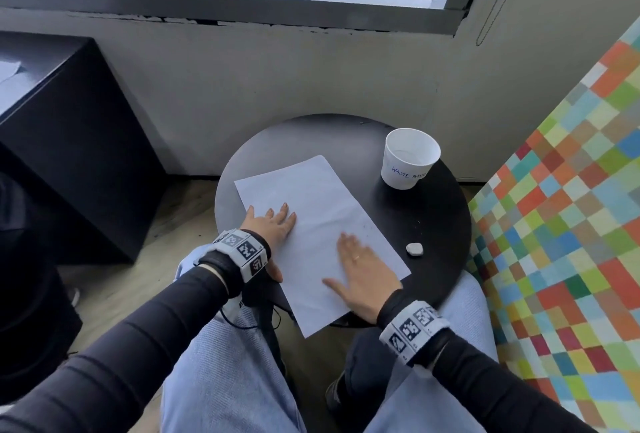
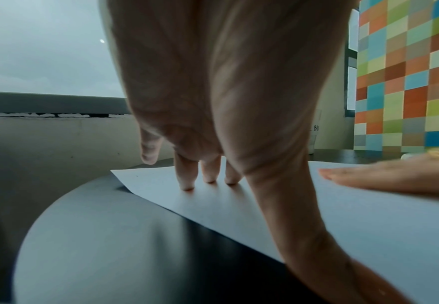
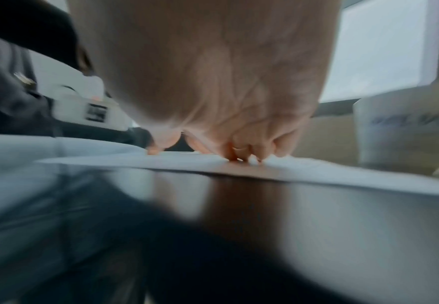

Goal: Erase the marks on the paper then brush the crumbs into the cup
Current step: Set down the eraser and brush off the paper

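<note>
A white sheet of paper [image 1: 311,204] lies slanted on the round black table [image 1: 433,225], its near corner hanging over the front edge. My left hand [image 1: 273,225] presses flat on the sheet's left edge, fingertips [image 2: 187,185] down on the paper [image 2: 343,216]. My right hand [image 1: 360,266] lies flat on the sheet's near right part, fingers straight and blurred. A few dark crumbs [image 1: 367,225] speckle the paper near its right edge. A small white eraser [image 1: 414,248] rests on the table right of the sheet. The white paper cup [image 1: 410,157] marked "WASTE" stands upright at the back right.
A chair with a multicoloured checked cover [image 1: 571,225] stands close on the right of the table. A black cabinet [image 1: 69,142] is to the left, with the wall and window sill behind. My knees in light jeans [image 1: 235,363] are under the table's front edge.
</note>
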{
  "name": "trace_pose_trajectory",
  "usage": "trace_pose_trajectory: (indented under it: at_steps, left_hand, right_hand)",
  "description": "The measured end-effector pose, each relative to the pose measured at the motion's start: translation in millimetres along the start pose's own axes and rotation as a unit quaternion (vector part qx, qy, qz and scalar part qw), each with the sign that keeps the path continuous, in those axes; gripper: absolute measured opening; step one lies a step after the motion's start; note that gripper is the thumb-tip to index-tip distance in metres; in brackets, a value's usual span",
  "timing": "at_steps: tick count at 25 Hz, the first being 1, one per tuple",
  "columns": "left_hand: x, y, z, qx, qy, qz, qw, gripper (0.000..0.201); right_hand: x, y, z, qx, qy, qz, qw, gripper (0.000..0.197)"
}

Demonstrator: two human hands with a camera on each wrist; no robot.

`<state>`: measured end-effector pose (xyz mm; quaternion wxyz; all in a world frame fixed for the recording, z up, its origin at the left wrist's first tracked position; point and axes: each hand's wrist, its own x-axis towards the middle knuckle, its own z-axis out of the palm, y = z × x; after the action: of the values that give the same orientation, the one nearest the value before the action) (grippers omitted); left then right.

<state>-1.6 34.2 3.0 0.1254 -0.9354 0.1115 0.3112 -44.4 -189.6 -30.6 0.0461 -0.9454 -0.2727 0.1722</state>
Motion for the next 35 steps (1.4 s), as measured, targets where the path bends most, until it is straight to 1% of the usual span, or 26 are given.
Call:
trace_pose_trajectory:
  at_steps: [1, 2, 4, 5, 6, 7, 9, 10, 13, 14, 15, 16, 18, 19, 20, 21, 22, 24, 25, 26, 29, 30, 31, 32, 33, 35]
  left_hand:
    - [0.0, -0.6, 0.8, 0.001, 0.0, 0.002, 1.0, 0.139]
    - [0.1, -0.6, 1.9, 0.005, 0.004, 0.003, 1.0, 0.14]
    - [0.8, -0.8, 3.8, 0.01, 0.015, 0.0, 1.0, 0.141]
    - [1.1, -0.5, 4.6, 0.011, 0.017, -0.002, 1.0, 0.142]
    - [1.9, -0.8, 5.1, 0.009, 0.016, -0.005, 1.0, 0.144]
    - [2.8, -1.4, 4.8, 0.006, 0.012, -0.008, 1.0, 0.146]
    - [4.3, -1.3, 3.7, 0.0, 0.003, -0.012, 1.0, 0.148]
    - [4.8, -0.1, 3.4, 0.004, 0.001, -0.014, 1.0, 0.148]
    - [5.9, 4.8, 0.9, 0.029, -0.002, -0.023, 0.999, 0.147]
    - [5.4, 6.0, 0.1, 0.036, -0.003, -0.025, 0.999, 0.146]
    - [5.3, 6.8, -1.2, 0.04, -0.004, -0.026, 0.999, 0.146]
    - [4.8, 7.1, -2.0, 0.039, -0.008, -0.026, 0.999, 0.145]
    - [4.3, 7.5, -4.2, 0.034, -0.015, -0.025, 0.999, 0.144]
    - [4.3, 7.4, -4.8, 0.032, -0.018, -0.025, 0.999, 0.144]
    - [4.7, 7.9, -5.6, 0.033, -0.019, -0.026, 0.999, 0.144]
    - [5.6, 8.4, -6.0, 0.035, -0.019, -0.027, 0.999, 0.145]
    - [6.1, 9.2, -5.6, 0.038, -0.017, -0.029, 0.999, 0.146]
    - [6.2, 10.0, -4.9, 0.042, -0.012, -0.032, 0.999, 0.147]
    - [6.4, 10.1, -4.9, 0.044, -0.011, -0.032, 0.998, 0.147]
    - [6.2, 9.4, -4.5, 0.044, -0.011, -0.031, 0.999, 0.147]
    - [6.0, 7.9, -5.6, 0.039, -0.013, -0.026, 0.999, 0.144]
    - [5.3, 8.6, -5.8, 0.034, -0.015, -0.026, 0.999, 0.143]
    - [4.8, 9.5, -6.8, 0.032, -0.016, -0.027, 0.999, 0.144]
    - [4.6, 10.2, -7.8, 0.034, -0.014, -0.029, 0.999, 0.144]
    - [4.2, 11.0, -8.6, 0.038, -0.013, -0.03, 0.999, 0.145]
    - [3.4, 12.1, -8.9, 0.042, -0.01, -0.03, 0.999, 0.146]
  right_hand:
    - [2.5, 2.1, -4.1, -0.002, 0.02, 0.025, 1.0, 0.11]
    - [2.7, -6.2, -4.9, 0.006, 0.019, -0.006, 1.0, 0.106]
    - [-1.2, -38.2, 4.6, 0.016, -0.025, -0.132, 0.991, 0.088]
    - [-4.4, -47.3, 6.1, 0.028, -0.048, -0.159, 0.986, 0.078]
    - [-0.4, -42.0, 6.8, 0.038, -0.054, -0.156, 0.986, 0.073]
    - [6.5, -29.5, 5.2, 0.042, -0.042, -0.108, 0.992, 0.072]
    - [14.2, -3.7, -4.6, 0.044, -0.016, 0.045, 0.998, 0.076]
    - [12.3, -2.5, -6.5, 0.042, -0.017, 0.06, 0.997, 0.077]
    - [-5.5, -44.1, 2.5, 0.038, -0.075, -0.11, 0.99, 0.072]
    - [-9.9, -50.7, 2.6, 0.039, -0.093, -0.133, 0.986, 0.07]
    - [-7.7, -42.6, -0.3, 0.048, -0.091, -0.122, 0.987, 0.071]
    - [-2.0, -27.6, -5.4, 0.057, -0.086, -0.075, 0.992, 0.073]
    - [9.9, 10.1, -21.1, 0.044, -0.072, 0.067, 0.994, 0.078]
    - [13.0, 23.8, -28.0, 0.019, -0.057, 0.114, 0.992, 0.08]
    - [14.0, 27.5, -31.1, 0.008, -0.042, 0.122, 0.992, 0.081]
    - [13.9, 20.4, -32.5, 0.014, -0.032, 0.088, 0.995, 0.082]
    - [13.4, 5.2, -30.7, 0.027, -0.034, 0.023, 0.999, 0.082]
    - [8.7, -29.2, -20.4, 0.042, -0.081, -0.107, 0.99, 0.079]
    - [7.7, -34.5, -14.3, 0.033, -0.105, -0.131, 0.985, 0.078]
    - [10.0, -29.4, -11.6, 0.031, -0.111, -0.122, 0.986, 0.077]
    - [27.7, 16.8, -23.1, 0.063, -0.074, 0.062, 0.993, 0.082]
    - [31.1, 28.6, -27.9, 0.052, -0.061, 0.11, 0.991, 0.083]
    - [33.3, 29.0, -30.8, 0.046, -0.048, 0.12, 0.991, 0.084]
    - [34.5, 19.8, -32.7, 0.056, -0.039, 0.09, 0.994, 0.084]
    - [34.7, 3.8, -30.5, 0.071, -0.04, 0.03, 0.996, 0.083]
    - [32.7, -23.1, -16.1, 0.076, -0.098, -0.071, 0.99, 0.081]
